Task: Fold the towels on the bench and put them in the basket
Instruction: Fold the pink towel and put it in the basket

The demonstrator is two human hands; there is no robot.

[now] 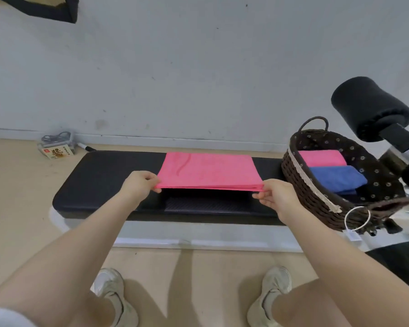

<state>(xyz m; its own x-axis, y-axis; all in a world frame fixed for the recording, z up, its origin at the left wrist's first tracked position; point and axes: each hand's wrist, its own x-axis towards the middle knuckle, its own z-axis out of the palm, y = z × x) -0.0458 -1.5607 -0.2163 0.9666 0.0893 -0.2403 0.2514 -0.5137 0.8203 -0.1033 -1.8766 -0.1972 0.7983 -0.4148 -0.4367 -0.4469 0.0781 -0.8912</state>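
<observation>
Both hands, left hand (141, 182) and right hand (275, 197), are pinching the pink towel's (208, 171) near corners (basket (316, 197) sitting at three o'clock).

A folded towel (208, 169) is laid mid-bench (99, 180), w/ its near corners held by the left hand (141, 184) & right hand (278, 197). A basket (316, 197) is set at the bench's right end, two folded towels (328, 167) laid inside, one behind the other. A small box (57, 151) is seen on the floor far left, by the wall.
</observation>
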